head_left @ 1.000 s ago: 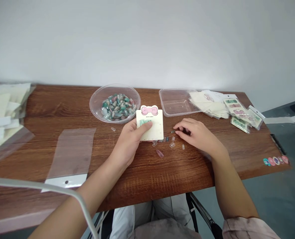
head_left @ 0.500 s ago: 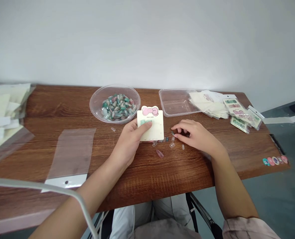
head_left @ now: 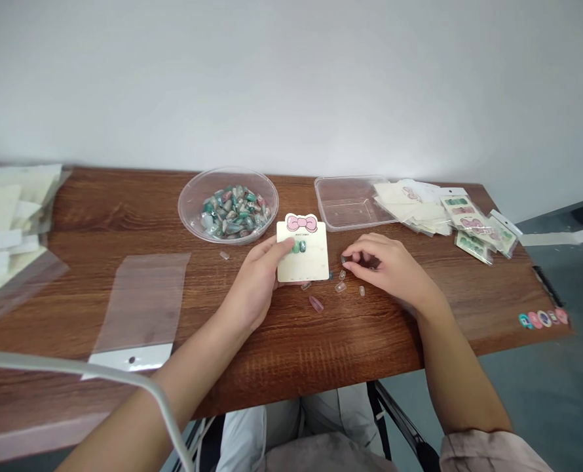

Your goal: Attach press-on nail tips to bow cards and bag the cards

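Up close, a cream bow-topped card [head_left: 305, 259] gripped in the left hand [head_left: 255, 278], thumb pressed beside its small green press-on nails [head_left: 297, 246], steadying them against the card; right hand [head_left: 384, 265] curled narrow, fingertips [head_left: 345, 261] pinched together, any held piece too small to tell, just beside loose clear and pink nail tips [head_left: 340, 286] on a brown woodgrain table [head_left: 321, 354]. Farther back, within easy reach, a round transparent plastic bowl [head_left: 179, 208] heaped with teal-and-pink nails, and a rectangular transparent plastic tub [head_left: 350, 203] beside stacked cream cards [head_left: 414, 210].
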The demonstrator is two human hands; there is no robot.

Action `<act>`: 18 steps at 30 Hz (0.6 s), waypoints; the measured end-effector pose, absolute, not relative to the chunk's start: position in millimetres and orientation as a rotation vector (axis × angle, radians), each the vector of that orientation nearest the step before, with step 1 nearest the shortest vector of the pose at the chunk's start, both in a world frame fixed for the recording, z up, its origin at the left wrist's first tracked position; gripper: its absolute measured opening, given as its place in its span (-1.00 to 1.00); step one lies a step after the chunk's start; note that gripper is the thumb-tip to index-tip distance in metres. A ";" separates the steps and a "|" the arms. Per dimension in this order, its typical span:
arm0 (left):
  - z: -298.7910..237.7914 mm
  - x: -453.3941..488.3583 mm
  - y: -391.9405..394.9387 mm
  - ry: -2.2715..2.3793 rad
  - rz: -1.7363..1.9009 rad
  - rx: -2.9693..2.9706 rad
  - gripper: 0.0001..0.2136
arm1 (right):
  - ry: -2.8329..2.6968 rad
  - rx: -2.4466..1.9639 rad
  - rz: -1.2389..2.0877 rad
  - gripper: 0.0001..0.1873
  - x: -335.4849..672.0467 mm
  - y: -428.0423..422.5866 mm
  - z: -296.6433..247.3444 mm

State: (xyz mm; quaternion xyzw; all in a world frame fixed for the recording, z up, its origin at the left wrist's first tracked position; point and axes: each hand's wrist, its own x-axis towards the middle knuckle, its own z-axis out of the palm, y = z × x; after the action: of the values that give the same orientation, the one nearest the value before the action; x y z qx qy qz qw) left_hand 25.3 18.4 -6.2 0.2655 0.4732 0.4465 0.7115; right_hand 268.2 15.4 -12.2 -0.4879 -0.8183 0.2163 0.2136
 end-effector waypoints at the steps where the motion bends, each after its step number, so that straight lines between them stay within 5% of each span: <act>1: -6.2 25.8 17.8 1.047 0.989 0.587 -0.63 | -2.209 -1.329 0.597 -0.95 266.8 12.9 -10.2; 18: -10.8 34.9 5.1 0.957 0.878 0.728 -0.69 | -2.055 -1.147 0.373 -0.92 227.4 -4.2 -13.5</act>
State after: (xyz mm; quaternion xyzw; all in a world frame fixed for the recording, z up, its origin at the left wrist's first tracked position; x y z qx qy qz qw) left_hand 34.9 5.1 -10.8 0.3311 0.4354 0.3998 0.7355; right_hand 227.4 -4.2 -13.5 -0.4470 -0.8011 0.1453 0.3705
